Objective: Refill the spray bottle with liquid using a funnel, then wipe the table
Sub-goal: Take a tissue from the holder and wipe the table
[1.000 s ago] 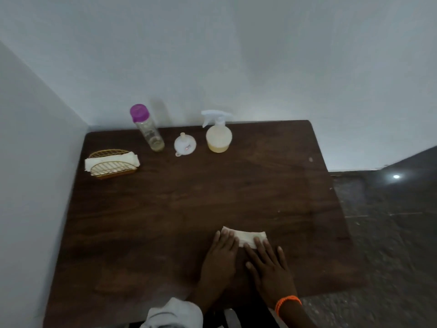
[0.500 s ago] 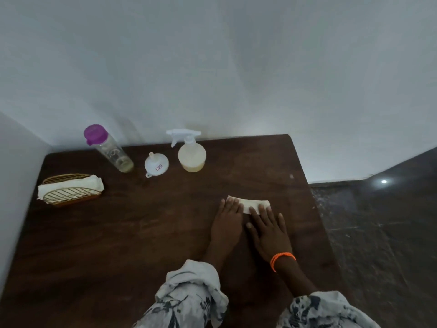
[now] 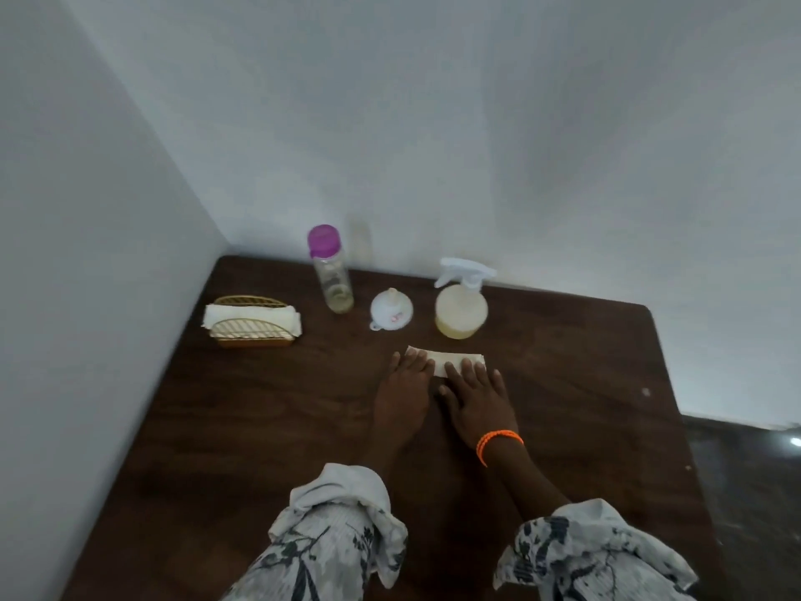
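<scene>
Wiping looked to be the step in hand, the refill judged done: the spray bottle (image 3: 461, 309) stood capped and part full of pale liquid, and the funnel (image 3: 391, 313) lay upside down on the table (image 3: 585, 383). Far to the left of the left hand, by the wall, sat a gold holder (image 3: 251, 326) with folded napkins. Beyond that hand and left of it stood a clear bottle (image 3: 332, 271) with a purple cap; the funnel lay just past its fingertips. The left hand (image 3: 405, 392) lay flat, fingers straight, pressing the left end of a folded white cloth (image 3: 442, 361). The right hand (image 3: 477, 401), an orange band at its wrist, lay flat beside it, fingers straight on the cloth's right end. The spray bottle stood just beyond the cloth, ahead of the right hand and near it. The next move probably called for steady downward pressure and a sweep kept short of the bottle and funnel, or they could be knocked over.
</scene>
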### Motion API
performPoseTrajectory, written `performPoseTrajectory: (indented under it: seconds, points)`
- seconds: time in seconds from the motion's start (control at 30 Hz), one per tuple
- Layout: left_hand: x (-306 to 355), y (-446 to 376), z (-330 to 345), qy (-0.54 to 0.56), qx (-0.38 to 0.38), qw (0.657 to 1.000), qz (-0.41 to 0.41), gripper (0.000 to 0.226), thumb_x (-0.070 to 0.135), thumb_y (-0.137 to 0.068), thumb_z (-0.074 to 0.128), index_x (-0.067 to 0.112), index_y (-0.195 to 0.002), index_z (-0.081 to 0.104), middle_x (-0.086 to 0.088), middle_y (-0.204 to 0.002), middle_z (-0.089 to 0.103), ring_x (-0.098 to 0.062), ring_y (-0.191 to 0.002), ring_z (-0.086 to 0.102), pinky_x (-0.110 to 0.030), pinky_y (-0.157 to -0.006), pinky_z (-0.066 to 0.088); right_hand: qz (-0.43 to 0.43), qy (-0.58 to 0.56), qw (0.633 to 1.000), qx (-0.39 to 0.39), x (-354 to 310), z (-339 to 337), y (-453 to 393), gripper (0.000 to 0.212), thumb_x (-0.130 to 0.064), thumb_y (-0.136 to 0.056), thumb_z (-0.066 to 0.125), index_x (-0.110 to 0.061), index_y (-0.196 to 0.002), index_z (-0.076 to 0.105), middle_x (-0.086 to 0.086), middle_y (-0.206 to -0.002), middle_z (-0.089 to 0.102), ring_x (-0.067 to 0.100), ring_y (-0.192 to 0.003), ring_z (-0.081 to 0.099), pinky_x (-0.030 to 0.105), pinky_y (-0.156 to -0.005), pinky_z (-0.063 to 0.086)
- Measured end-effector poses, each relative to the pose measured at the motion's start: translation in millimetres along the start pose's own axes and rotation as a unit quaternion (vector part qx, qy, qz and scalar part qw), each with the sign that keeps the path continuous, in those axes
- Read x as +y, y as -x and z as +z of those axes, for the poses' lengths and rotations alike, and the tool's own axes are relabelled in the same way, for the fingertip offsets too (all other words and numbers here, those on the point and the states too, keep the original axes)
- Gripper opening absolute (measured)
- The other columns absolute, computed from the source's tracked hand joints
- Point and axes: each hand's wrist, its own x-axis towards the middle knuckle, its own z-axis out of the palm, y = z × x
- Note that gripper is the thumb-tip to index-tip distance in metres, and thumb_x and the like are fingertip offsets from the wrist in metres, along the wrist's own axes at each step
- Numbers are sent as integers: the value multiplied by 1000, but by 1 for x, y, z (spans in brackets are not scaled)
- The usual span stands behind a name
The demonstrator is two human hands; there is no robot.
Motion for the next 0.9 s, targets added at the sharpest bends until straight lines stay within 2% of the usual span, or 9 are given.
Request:
performPoseTrajectory:
  seconds: [0.07,0.2,0.3,0.43,0.5,0.6,0.73,0.83,0.9]
  points:
    - [-35,12,-5,1,5,1000,-16,60,22,-103,42,13,-161,27,-10,-170,23,-26,-160,11,-45,-130,2,-19,0,1000,-7,-35,7,-7,76,-64,-94,1,-33,-160,20,6,-169,18,24,-157,11,44,-127,0]
    - [-102,36,-14,8,18,998,-57,58,23,-104,39,14,-161,29,-8,-170,24,-24,-160,11,-44,-130,2,-57,-8,998,-21,-104,21,-24,58,-53,-106,21,-32,-161,18,7,-170,14,26,-158,6,44,-127,-1]
    - [-150,64,-19,16,9,996,-89,58,25,-104,38,13,-160,31,-9,-169,26,-25,-159,14,-44,-130,3,-90,-10,995,-29,-153,35,-30,57,-52,-107,23,-32,-160,19,6,-170,11,26,-158,5,43,-127,-1]
    - [-200,117,-19,40,33,992,-115,65,31,-92,29,5,-145,55,-18,-152,53,-35,-147,43,-49,-126,21,-135,-10,990,-44,-213,59,-24,62,-55,-104,17,-30,-160,21,7,-170,11,28,-158,4,43,-126,-1]
    - [-210,144,-11,39,43,993,-106,62,30,-88,36,2,-134,65,-22,-141,62,-40,-135,56,-47,-123,25,-144,-19,988,-45,-229,71,-8,70,-59,-98,10,-30,-159,26,8,-169,14,28,-158,7,41,-125,-2]
    - [-205,186,2,50,55,994,-80,58,26,-84,44,0,-130,68,-24,-137,64,-45,-128,60,-42,-122,12,-143,-22,988,-45,-232,92,31,63,-56,-101,18,-31,-157,29,6,-167,18,26,-156,11,39,-126,-3]
    - [-161,226,31,40,-10,999,-34,57,26,-85,46,6,-135,66,-18,-144,61,-40,-137,54,-46,-125,6,-92,-33,995,-36,-202,110,92,52,-52,-100,38,-35,-149,44,2,-158,42,23,-147,36,37,-122,4]
    - [-115,228,44,21,-66,997,18,57,30,-86,47,9,-135,68,-15,-144,62,-35,-138,54,-47,-123,10,-46,-26,999,-13,-165,109,125,51,-53,-100,33,-36,-144,51,1,-152,51,19,-146,38,33,-120,4]
    - [-91,213,39,-6,-92,995,48,58,30,-83,46,9,-132,70,-14,-141,65,-34,-136,56,-48,-120,13,-11,-11,1000,-1,-143,103,128,52,-52,-97,36,-36,-143,52,2,-150,53,20,-144,43,35,-119,9]
